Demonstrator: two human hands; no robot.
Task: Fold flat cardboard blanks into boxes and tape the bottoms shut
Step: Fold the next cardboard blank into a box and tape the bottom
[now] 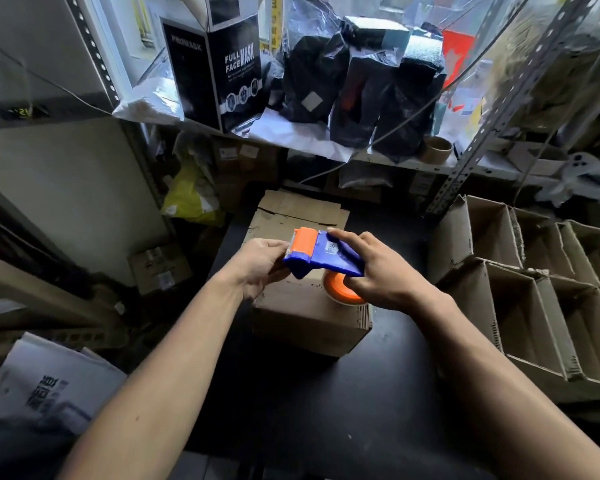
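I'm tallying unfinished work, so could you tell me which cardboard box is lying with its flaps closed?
The cardboard box under the tape dispenser on the black table; the folded boxes stacked at right gape open.

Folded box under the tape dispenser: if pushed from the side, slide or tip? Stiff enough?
The cardboard box sits low and wide on the smooth black table, so it would likely slide rather than tip. Apparently empty, so probably light. Its top panel may flex under the tape dispenser, held by the left hand and right hand.
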